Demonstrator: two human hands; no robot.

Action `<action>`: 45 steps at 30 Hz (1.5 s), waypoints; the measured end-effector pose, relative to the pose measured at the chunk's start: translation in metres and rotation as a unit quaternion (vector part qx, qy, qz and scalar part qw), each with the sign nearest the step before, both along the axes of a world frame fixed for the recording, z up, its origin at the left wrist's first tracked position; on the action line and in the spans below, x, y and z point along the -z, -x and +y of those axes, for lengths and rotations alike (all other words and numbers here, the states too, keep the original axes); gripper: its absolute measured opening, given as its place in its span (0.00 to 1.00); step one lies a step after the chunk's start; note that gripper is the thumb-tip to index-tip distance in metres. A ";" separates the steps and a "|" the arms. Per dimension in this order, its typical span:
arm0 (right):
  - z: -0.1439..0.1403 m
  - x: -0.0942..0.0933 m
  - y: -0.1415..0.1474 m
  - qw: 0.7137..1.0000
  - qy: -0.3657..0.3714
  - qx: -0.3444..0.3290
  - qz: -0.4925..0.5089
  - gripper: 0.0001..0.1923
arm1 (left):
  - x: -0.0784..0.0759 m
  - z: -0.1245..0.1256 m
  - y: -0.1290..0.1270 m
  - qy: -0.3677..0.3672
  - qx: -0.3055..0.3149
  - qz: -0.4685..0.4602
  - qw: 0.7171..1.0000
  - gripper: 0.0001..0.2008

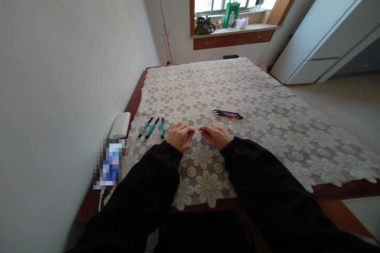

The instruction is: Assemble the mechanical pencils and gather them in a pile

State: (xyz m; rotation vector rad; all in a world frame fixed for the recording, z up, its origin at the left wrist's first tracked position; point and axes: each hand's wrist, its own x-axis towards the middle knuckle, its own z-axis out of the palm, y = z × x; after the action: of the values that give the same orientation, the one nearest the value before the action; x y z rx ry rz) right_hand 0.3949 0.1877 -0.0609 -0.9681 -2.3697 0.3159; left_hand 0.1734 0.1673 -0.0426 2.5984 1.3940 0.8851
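Note:
My left hand (179,136) and my right hand (215,135) meet over a table covered with a white floral lace cloth (261,99). Both pinch a small thin red pen (202,132) between their fingertips; most of it is hidden by the fingers. Three teal pens (153,127) lie on the cloth just left of my left hand. A few red and dark pens (228,114) lie in a bundle a little beyond my right hand. Black sleeves cover both arms.
A white power bank (120,125) lies at the table's left edge by the wall, with a blurred blue and white item (109,163) nearer me. A white cabinet (329,31) stands at the right. Bags (231,12) sit on the far windowsill.

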 end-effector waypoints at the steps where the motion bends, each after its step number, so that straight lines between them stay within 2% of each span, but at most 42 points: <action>1: 0.000 0.001 0.000 1.000 0.006 0.007 -0.006 0.09 | 0.000 0.000 0.000 0.010 -0.001 -0.002 1.000 0.06; 5: 0.001 0.000 -0.002 1.000 -0.001 0.016 -0.018 0.08 | 0.003 0.002 0.001 0.031 -0.015 -0.033 0.999 0.05; 9: 0.000 -0.004 -0.002 1.000 -0.014 0.013 -0.017 0.08 | 0.003 0.002 0.003 0.035 -0.003 -0.060 0.998 0.04; 15: -0.003 -0.005 0.000 1.000 -0.026 -0.006 -0.016 0.08 | 0.002 0.001 0.001 0.026 0.007 -0.051 0.998 0.05; 22: -0.005 -0.006 0.001 0.999 -0.027 0.025 -0.034 0.09 | 0.005 0.002 0.000 0.032 0.025 -0.073 0.997 0.06; 26: -0.005 -0.008 0.000 0.996 -0.020 0.068 -0.045 0.09 | 0.000 0.001 0.003 0.029 -0.012 -0.056 0.998 0.08; 30: -0.003 -0.008 -0.003 0.994 -0.009 0.097 -0.052 0.08 | -0.005 0.002 0.009 0.036 -0.080 0.026 0.996 0.06; 32: -0.002 -0.008 -0.003 0.994 -0.006 0.094 -0.056 0.08 | -0.005 0.003 0.012 0.049 -0.095 0.054 0.993 0.06; 37: -0.004 -0.009 -0.001 0.993 0.002 0.088 -0.074 0.07 | -0.001 0.007 0.013 0.083 -0.077 0.047 0.992 0.01; 45: -0.006 -0.010 0.001 0.991 0.009 0.094 -0.094 0.08 | 0.004 0.008 0.010 0.073 -0.038 -0.002 0.997 0.01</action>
State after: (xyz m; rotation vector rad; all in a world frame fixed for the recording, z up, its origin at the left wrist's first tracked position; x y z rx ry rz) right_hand 0.3943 0.1819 -0.0507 -1.2682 -2.4218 0.1809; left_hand 0.1636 0.1748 -0.0470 2.4500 1.5047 0.7653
